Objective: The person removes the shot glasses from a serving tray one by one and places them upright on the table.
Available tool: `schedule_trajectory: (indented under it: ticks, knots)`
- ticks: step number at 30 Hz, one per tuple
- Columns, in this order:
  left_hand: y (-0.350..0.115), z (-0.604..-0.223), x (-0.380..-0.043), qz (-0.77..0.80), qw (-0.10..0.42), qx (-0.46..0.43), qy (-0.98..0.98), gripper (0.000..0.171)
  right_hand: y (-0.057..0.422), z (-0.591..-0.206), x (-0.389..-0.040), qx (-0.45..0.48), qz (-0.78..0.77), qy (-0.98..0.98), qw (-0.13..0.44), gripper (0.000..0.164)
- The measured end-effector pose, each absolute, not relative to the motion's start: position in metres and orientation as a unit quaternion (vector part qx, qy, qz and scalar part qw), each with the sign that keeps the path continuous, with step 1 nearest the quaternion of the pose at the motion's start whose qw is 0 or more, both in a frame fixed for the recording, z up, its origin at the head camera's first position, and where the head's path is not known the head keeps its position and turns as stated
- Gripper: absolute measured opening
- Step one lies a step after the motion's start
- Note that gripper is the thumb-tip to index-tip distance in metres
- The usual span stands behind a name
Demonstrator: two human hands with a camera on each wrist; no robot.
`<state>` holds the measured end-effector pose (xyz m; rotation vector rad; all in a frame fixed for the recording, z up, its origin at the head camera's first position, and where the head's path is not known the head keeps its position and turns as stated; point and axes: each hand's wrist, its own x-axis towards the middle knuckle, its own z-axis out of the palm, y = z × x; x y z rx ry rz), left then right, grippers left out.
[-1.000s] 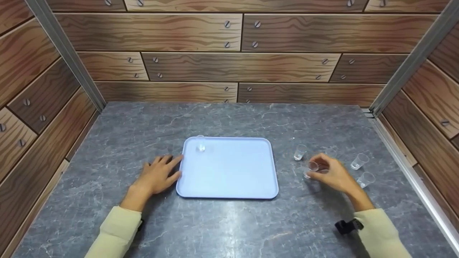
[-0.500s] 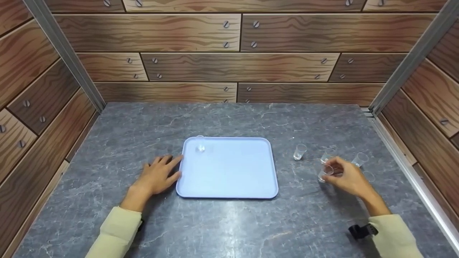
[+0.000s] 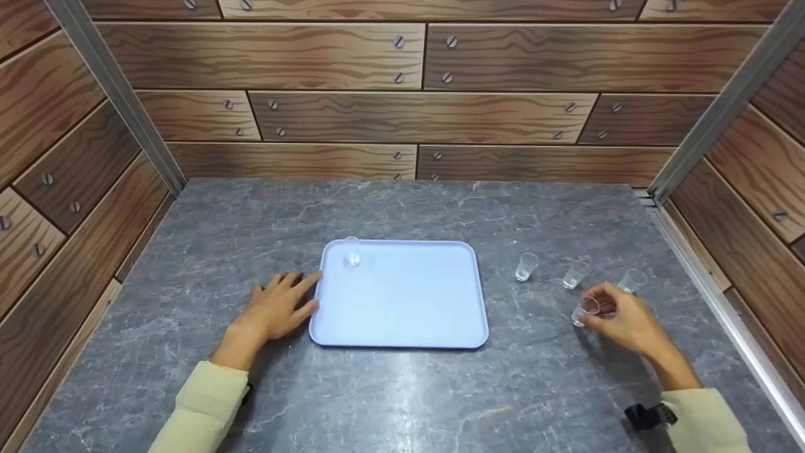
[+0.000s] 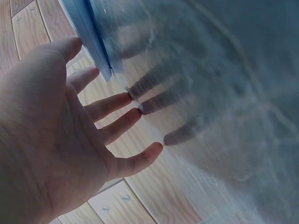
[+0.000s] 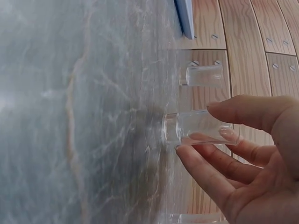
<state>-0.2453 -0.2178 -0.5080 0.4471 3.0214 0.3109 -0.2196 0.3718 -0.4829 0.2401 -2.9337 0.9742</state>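
Observation:
My right hand (image 3: 629,318) pinches a small clear shot glass (image 3: 586,311) between thumb and fingers, right of the tray. In the right wrist view the shot glass (image 5: 196,127) is upright, its thick base at or very near the tabletop; any gap is hard to tell. My left hand (image 3: 277,309) lies at the left side of the light blue tray (image 3: 402,302), thumb and index fingertip against its rim. Its other fingers are spread, fingertips on the table in the left wrist view. One shot glass (image 3: 353,257) stands in the tray's far left corner.
Behind the right hand stand more clear glasses: a left glass (image 3: 526,267), a middle glass (image 3: 575,275) and a right glass (image 3: 632,279). Another is mostly hidden by the hand. Wood-patterned walls (image 3: 402,119) and a metal rail (image 3: 729,314) bound the grey marbled table (image 3: 402,396).
My right hand has shifted right and a little nearer with the shot glass, uncovering the middle glass behind it. The left hand and the tray have stayed put.

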Motion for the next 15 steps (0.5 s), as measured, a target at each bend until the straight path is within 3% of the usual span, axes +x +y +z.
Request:
schedule_trajectory:
  ticks: [15]
  knots:
    - [-0.2175, -0.5075, -0.2443, 0.103, 0.038, 0.143, 0.984, 0.056, 0.3730, -0.4737, -0.2160, 0.083, 0.318, -0.944, 0.021, 0.039]
